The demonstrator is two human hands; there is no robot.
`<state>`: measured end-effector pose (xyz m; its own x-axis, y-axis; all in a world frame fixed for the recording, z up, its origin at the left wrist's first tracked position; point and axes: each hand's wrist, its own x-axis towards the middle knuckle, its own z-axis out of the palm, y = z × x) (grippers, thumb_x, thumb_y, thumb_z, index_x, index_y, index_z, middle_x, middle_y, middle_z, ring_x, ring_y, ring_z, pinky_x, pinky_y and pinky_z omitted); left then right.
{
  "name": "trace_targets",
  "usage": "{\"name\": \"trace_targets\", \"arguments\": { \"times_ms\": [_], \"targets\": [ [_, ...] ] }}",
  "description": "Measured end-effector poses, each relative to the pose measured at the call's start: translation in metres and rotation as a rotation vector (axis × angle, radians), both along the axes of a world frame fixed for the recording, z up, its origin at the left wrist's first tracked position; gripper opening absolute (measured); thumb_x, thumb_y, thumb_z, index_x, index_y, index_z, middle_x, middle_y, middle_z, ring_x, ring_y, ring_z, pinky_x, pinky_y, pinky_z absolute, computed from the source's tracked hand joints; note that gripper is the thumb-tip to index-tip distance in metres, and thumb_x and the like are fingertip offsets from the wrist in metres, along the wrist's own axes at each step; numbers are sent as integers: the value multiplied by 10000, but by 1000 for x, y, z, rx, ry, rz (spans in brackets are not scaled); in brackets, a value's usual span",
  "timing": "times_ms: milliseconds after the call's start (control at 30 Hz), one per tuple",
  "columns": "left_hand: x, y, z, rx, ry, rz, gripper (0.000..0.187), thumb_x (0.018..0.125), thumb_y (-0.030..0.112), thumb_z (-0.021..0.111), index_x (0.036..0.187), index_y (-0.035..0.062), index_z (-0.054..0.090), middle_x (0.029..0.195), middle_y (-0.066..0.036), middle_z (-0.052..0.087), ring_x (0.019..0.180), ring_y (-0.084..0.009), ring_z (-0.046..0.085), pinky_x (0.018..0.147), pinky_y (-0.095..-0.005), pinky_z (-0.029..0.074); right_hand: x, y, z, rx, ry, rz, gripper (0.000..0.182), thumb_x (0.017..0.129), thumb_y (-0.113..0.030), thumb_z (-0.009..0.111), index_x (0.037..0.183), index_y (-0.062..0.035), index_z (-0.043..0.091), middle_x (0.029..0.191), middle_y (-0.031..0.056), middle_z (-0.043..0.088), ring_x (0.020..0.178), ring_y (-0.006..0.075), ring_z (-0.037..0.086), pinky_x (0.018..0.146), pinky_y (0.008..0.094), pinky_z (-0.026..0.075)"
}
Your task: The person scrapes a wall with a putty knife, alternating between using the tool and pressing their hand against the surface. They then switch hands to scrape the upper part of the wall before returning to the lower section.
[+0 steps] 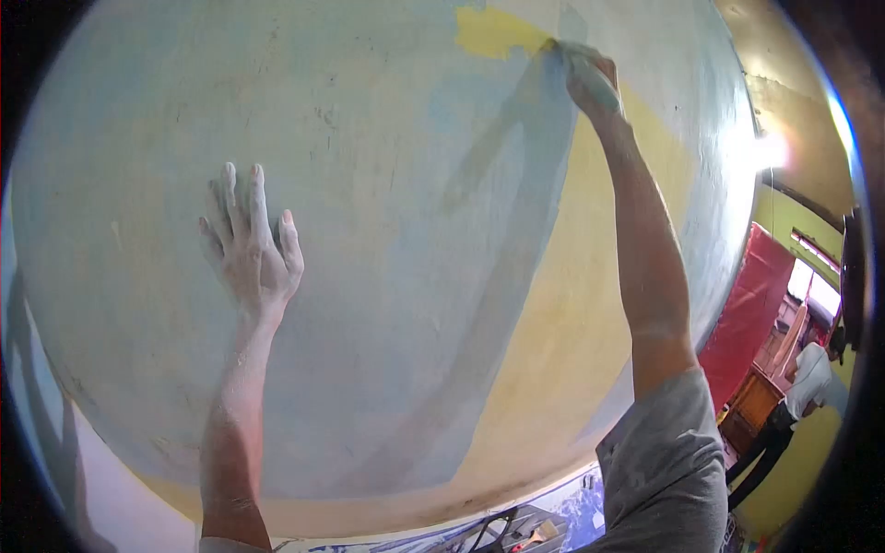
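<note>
My left hand (251, 241) lies flat on the wall (387, 184), fingers spread, bracing me. My right hand (590, 78) reaches high, closed around a small scraper or pad I can't make out clearly, pressed to the edge of the yellow patch (493, 35). I'd say I'm mid-stroke; next comes a steady pull downward.

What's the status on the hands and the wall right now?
Left hand flat on the wall, fingers spread, holding nothing. Right hand raised high, pressing something small against the wall at the yellow patch; grip unclear. Another person at far right.
</note>
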<state>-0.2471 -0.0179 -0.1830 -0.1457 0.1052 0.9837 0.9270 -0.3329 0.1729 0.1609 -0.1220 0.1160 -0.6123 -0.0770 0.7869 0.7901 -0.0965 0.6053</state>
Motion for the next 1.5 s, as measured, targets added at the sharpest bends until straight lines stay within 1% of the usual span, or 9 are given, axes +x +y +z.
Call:
{"name": "trace_targets", "arguments": {
  "times_ms": [67, 433, 567, 667, 1000, 1067, 1200, 1367, 1500],
  "targets": [
    [1, -1, 3, -6, 1, 18, 577, 991, 375, 365, 1530, 207, 245, 1592, -104, 209, 1467, -347, 185, 1144, -606, 182, 36, 24, 31, -87, 82, 151, 307, 753, -39, 657, 1057, -71, 682, 1069, 147, 688, 985, 286, 668, 874, 354, 532],
    [2, 2, -3, -28, 11, 25, 590, 988, 389, 366, 1533, 204, 236, 1590, -112, 211, 1468, -345, 183, 1147, -606, 177, 14, 9, 33, -55, 220, 5, 250, 930, -174, 519, 1058, -69, 707, 1006, 175, 705, 949, 322, 681, 832, 390, 550],
    [0, 4, -3, -27, 23, 47, 601, 978, 375, 388, 1532, 195, 240, 1586, -117, 224, 1463, -349, 196, 1146, -602, 178, 5, 7, 22, -5, -16, 24, 231, 853, -52, 595, 1053, -85, 707, 1022, 124, 711, 904, 175, 685, 815, 316, 550],
    [1, 7, -2, -6, 10, 30, 596, 980, 386, 385, 1528, 193, 251, 1587, -114, 221, 1461, -353, 200, 1142, -607, 181, 43, 35, 78, 19, 81, -30, 256, 966, -219, 500, 1053, -77, 694, 1034, 161, 695, 900, 331, 669, 826, 414, 541],
    [-2, 10, -2, 28, 1, -20, 597, 968, 400, 412, 1516, 197, 288, 1570, -134, 249, 1442, -386, 225, 1111, -625, 210, -11, 7, 74, 110, -71, -210, 138, 858, -95, 595, 928, -53, 706, 974, 128, 724, 872, 270, 697, 764, 373, 548],
    [-2, 8, -3, 3, 6, -23, 595, 971, 395, 400, 1521, 206, 273, 1580, -118, 233, 1453, -369, 206, 1130, -619, 187, -10, 9, 82, -117, 459, -121, 124, 840, -92, 627, 929, -68, 711, 999, 110, 724, 883, 258, 697, 779, 380, 558],
    [-6, 5, -1, -2, 14, -23, 594, 971, 402, 409, 1517, 203, 286, 1575, -130, 238, 1446, -385, 215, 1115, -623, 204, 6, 9, 63, 94, -155, -50, 162, 869, -113, 610, 983, -61, 714, 984, 118, 727, 867, 241, 701, 765, 373, 554],
    [-7, 3, 3, -14, 4, -23, 587, 977, 389, 398, 1521, 209, 271, 1582, -116, 226, 1456, -369, 199, 1133, -616, 187, -8, 1, 100, 2, 341, -308, 324, 970, -320, 535, 1156, -99, 681, 1153, 144, 681, 1096, 294, 638, 977, 383, 488],
    [-7, -2, 1, -41, 8, -9, 582, 985, 387, 376, 1526, 211, 257, 1591, -103, 210, 1464, -357, 183, 1153, -610, 160, 19, 4, 88, -81, -6, -95, 331, 982, -273, 502, 1204, -80, 653, 1186, 146, 669, 1091, 307, 637, 949, 384, 489]
  ]
}}
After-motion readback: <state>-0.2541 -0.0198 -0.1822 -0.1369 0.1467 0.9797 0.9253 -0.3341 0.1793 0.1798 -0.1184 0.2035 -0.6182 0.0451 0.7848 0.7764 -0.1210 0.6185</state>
